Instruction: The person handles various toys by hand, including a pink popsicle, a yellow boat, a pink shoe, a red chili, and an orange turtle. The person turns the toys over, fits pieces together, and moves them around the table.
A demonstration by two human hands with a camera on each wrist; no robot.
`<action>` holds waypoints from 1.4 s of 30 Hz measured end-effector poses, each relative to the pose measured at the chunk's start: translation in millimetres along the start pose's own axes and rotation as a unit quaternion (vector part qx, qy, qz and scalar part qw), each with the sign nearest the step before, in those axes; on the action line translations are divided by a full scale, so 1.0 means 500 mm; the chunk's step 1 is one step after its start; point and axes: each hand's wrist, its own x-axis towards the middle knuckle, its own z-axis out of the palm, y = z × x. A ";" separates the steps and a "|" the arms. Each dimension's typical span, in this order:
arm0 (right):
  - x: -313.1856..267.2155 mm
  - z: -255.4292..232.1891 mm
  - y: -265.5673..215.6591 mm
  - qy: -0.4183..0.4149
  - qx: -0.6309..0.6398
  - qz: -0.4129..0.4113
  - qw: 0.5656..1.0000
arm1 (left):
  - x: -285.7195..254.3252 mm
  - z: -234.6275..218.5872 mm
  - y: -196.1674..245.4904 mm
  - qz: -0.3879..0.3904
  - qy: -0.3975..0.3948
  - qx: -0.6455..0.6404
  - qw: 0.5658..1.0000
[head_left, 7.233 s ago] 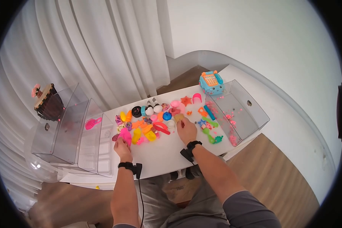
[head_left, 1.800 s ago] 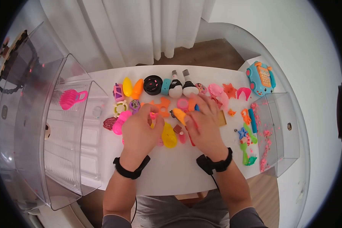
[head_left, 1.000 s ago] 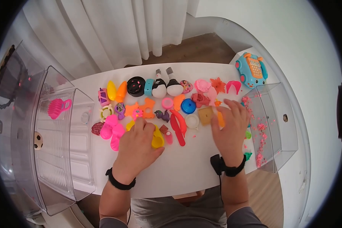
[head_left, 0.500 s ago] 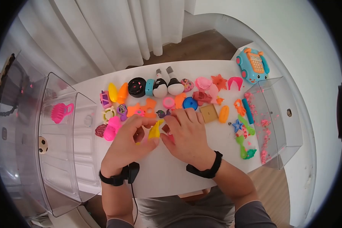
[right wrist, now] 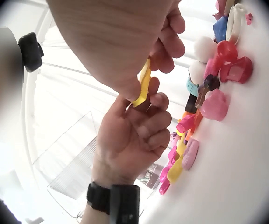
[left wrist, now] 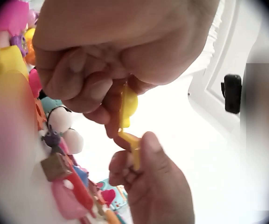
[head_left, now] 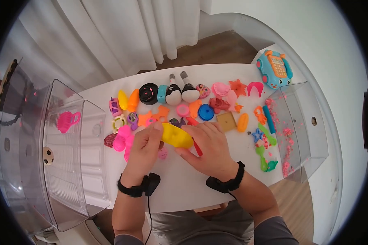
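Observation:
A yellow plastic mould (head_left: 176,135), thin-edged with a rounded bump, is held up between both hands over the front of the table. My left hand (head_left: 143,148) pinches its left end between thumb and fingers. At the other end my right hand (head_left: 210,146) grips it, thumb below and fingers above. Seen edge-on in the left wrist view, the mould (left wrist: 129,105) spans the two hands. Just behind the hands lie a red tool (head_left: 197,146), partly covered by the right hand, and a small purple figure (head_left: 176,122). Pink moulds (head_left: 122,139) lie beside the left hand.
Many toys are spread across the white table (head_left: 171,192), including a tan square (head_left: 226,121) and an orange piece (head_left: 243,122). Clear bins (head_left: 302,134) stand at the right and left; a pink scoop (head_left: 68,121) sits in the left one. A toy phone (head_left: 274,68) stands back right.
The right hand has let go of the orange piece beside the tan square and come left. Both hands have since lifted the yellow mould and turned it broadside to the head view.

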 end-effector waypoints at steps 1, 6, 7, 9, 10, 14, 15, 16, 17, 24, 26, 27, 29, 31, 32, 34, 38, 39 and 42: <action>-0.001 -0.008 0.002 -0.001 0.020 0.000 1.000 | 0.003 0.004 -0.008 0.052 0.040 0.045 0.997; -0.007 -0.007 0.059 0.071 -0.007 0.017 0.997 | 0.011 -0.013 0.005 0.058 0.199 -0.083 0.975; -0.005 -0.006 0.067 0.093 -0.029 0.038 0.994 | 0.012 -0.014 0.016 0.080 0.226 -0.141 0.961; -0.002 -0.008 0.069 0.113 -0.050 0.058 0.991 | 0.009 -0.012 0.037 0.084 0.221 -0.178 0.955; 0.001 -0.009 0.068 0.107 -0.057 0.057 0.991 | 0.007 -0.014 0.042 0.088 0.215 -0.213 0.949; 0.006 -0.007 0.051 0.082 -0.072 0.033 0.994 | 0.010 -0.035 0.013 0.106 0.186 -0.250 0.944; 0.007 -0.006 0.047 0.080 -0.069 0.030 0.994 | 0.010 -0.041 0.011 0.089 0.170 -0.261 0.946; 0.007 -0.007 0.042 0.059 -0.066 0.023 0.996 | 0.010 -0.046 0.010 0.072 0.154 -0.271 0.948; 0.007 -0.006 0.038 0.040 -0.064 0.017 0.997 | 0.010 -0.047 0.012 0.073 0.156 -0.271 0.947; 0.007 0.016 0.000 -0.003 -0.036 0.010 0.999 | 0.012 -0.042 0.008 0.110 0.126 -0.291 0.942; 0.007 0.022 -0.009 -0.021 -0.025 -0.001 0.999 | 0.008 -0.029 0.011 0.096 0.121 -0.272 0.950; 0.013 0.021 -0.015 -0.020 -0.027 -0.003 0.999 | 0.009 -0.025 0.007 0.108 0.092 -0.237 0.961; 0.023 0.012 -0.036 -0.033 0.048 0.052 0.997 | 0.006 -0.017 0.002 0.115 0.058 -0.201 0.971; 0.043 0.000 -0.050 -0.020 0.109 0.055 0.992 | 0.002 -0.007 0.002 0.112 -0.007 -0.159 0.981; 0.049 -0.004 -0.055 -0.011 0.174 0.054 0.983 | 0.001 -0.003 0.001 0.111 -0.011 -0.158 0.981; 0.053 0.000 -0.063 -0.005 0.224 0.069 0.972 | -0.001 0.001 0.001 0.102 -0.026 -0.160 0.981; 0.031 0.003 -0.037 0.006 0.123 0.042 0.991 | -0.003 0.008 -0.002 0.128 0.007 -0.119 0.985; 0.021 0.005 -0.025 0.004 0.125 0.045 0.991 | -0.001 0.011 -0.009 0.163 0.019 -0.095 0.982; 0.009 0.010 0.000 -0.026 0.074 0.036 0.996 | 0.001 0.037 0.003 0.200 0.039 -0.099 0.974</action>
